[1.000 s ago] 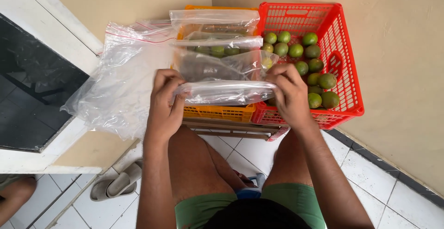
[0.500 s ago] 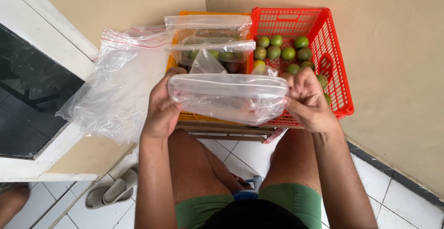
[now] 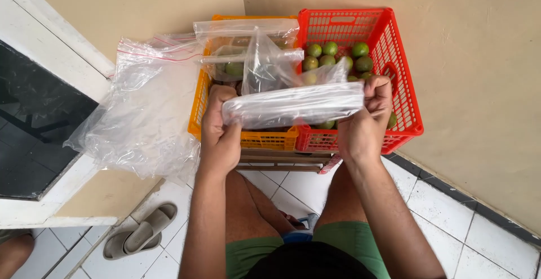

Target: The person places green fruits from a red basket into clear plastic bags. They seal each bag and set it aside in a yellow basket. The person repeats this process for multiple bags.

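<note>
Beige walls meet in a corner above a white tiled floor [image 3: 439, 211], where a person sits with two baskets in front of the knees. Both hands grip one clear plastic bag [image 3: 293, 105], stretched flat and level between them just above the baskets: the left hand [image 3: 220, 129] clenches one end, the right hand [image 3: 366, 118] pinches the other, which keeps the film taut. Directly beneath, the red basket [image 3: 403, 82] holds green limes [image 3: 332, 56], close enough to reach. Beside it, touching, the orange basket [image 3: 198, 107] carries more bags [image 3: 245, 45] draped over its rim. A loose pile of plastic sheeting [image 3: 143, 115] lies to the left, and a grey sandal [image 3: 141, 237] rests on the floor.
</note>
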